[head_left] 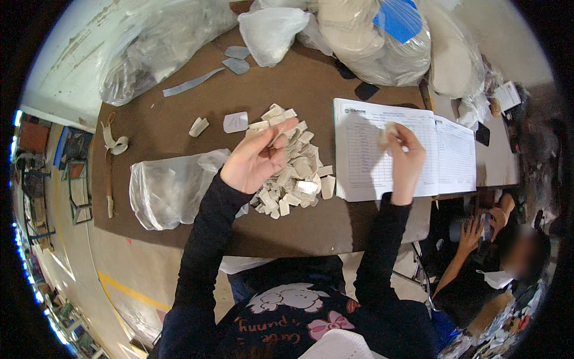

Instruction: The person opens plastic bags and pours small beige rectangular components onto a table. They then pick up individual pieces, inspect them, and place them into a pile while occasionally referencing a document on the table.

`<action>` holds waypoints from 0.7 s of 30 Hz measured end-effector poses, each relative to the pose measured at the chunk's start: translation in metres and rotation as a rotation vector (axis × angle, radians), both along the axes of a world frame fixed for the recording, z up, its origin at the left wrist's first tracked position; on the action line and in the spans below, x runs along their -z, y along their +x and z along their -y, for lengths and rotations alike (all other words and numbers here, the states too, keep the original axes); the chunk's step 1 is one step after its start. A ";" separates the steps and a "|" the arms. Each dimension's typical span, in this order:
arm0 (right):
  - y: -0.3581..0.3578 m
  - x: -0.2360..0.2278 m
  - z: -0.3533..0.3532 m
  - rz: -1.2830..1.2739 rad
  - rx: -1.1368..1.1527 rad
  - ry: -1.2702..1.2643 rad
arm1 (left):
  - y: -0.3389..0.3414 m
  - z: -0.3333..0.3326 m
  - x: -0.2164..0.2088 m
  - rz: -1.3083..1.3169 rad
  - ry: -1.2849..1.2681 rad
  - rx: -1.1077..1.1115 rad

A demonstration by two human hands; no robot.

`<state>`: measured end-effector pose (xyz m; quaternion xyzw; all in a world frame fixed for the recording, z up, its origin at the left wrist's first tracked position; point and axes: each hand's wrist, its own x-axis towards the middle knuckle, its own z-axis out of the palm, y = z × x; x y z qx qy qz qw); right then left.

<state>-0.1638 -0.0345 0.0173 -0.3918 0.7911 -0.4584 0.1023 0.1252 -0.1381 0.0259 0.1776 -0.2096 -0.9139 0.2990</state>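
Note:
A heap of small flat cream-coloured pieces (290, 197) lies in the middle of the brown table. My left hand (257, 157) is over the left side of this heap, palm turned up, index finger stretched out and the other fingers loosely bent; nothing shows in it. To the right, my right hand (408, 157) is above an open book of printed forms (365, 173), pinching a small cream piece (388, 135) between thumb and fingertips. A clear plastic bag (173, 188) lies beside the heap, near my left forearm. Behind my left hand is a small white label (235, 122).
Full plastic bags (161, 48) line the table's far edge. Grey strips (194, 82) and a cream roll (198, 127) lie to the left, near a cord (109, 173). At lower right, a seated person (472, 275) holds a dark object.

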 end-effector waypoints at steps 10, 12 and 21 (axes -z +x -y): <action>0.026 -0.017 0.006 -0.091 -0.062 -0.265 | 0.003 0.002 0.008 -0.255 0.157 0.274; 0.052 -0.019 0.008 0.050 -0.308 -0.304 | 0.001 0.000 0.008 -0.289 0.197 0.356; 0.123 -0.017 0.011 0.042 -0.664 -0.296 | -0.006 -0.017 0.009 -0.032 0.328 0.438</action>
